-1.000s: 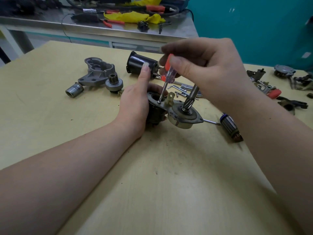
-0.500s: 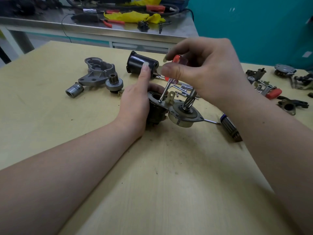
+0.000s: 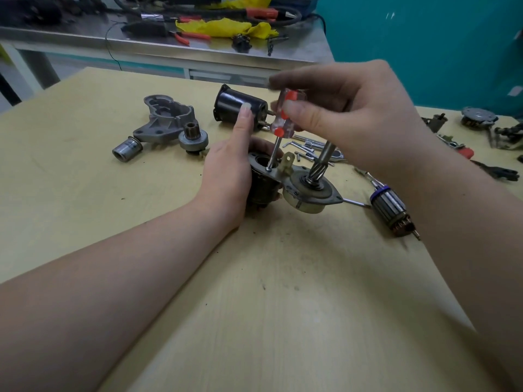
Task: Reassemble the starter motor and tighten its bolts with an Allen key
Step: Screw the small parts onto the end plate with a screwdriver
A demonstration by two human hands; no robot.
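My left hand (image 3: 230, 168) grips the dark body of the starter motor assembly (image 3: 285, 188) at the middle of the wooden table, its index finger stretched up. The assembly's grey flange plate carries a splined pinion shaft (image 3: 321, 162) standing upright. My right hand (image 3: 348, 120) pinches a small screwdriver (image 3: 283, 120) with a clear and red handle. Its metal tip stands on a screw in the plate beside a brass terminal tab (image 3: 287, 162). An Allen key (image 3: 294, 144) lies behind among loose bolts.
A grey nose housing (image 3: 167, 117), a small clutch gear (image 3: 193, 140), a steel sleeve (image 3: 126, 149) and a black motor can (image 3: 235, 107) lie at the back left. An armature (image 3: 392, 212) lies to the right. More parts sit at the far right; a steel bench (image 3: 169, 49) stands behind.
My right hand's fingers have shifted round the screwdriver handle, which has rotated and now stands more upright on the screw. My left hand and the assembly have stayed in place.
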